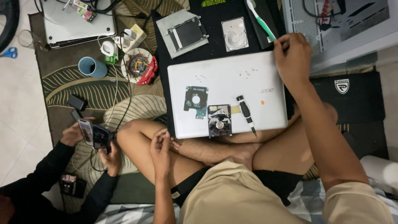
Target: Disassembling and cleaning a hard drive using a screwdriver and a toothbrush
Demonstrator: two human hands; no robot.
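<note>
My right hand reaches to the far right corner of a closed silver laptop and is closed on the handle end of a green and white toothbrush, whose bristles point away from me. My left hand rests on my left knee, fingers loosely bent and holding nothing. On the laptop lid lie a green circuit board, an opened hard drive with its platter showing, a black screwdriver and some tiny screws.
Beyond the laptop, a black mat holds a metal drive caddy and a closed hard drive. A white computer case stands far right. At left, another person's hands hold a phone. A blue cup and a second laptop lie far left.
</note>
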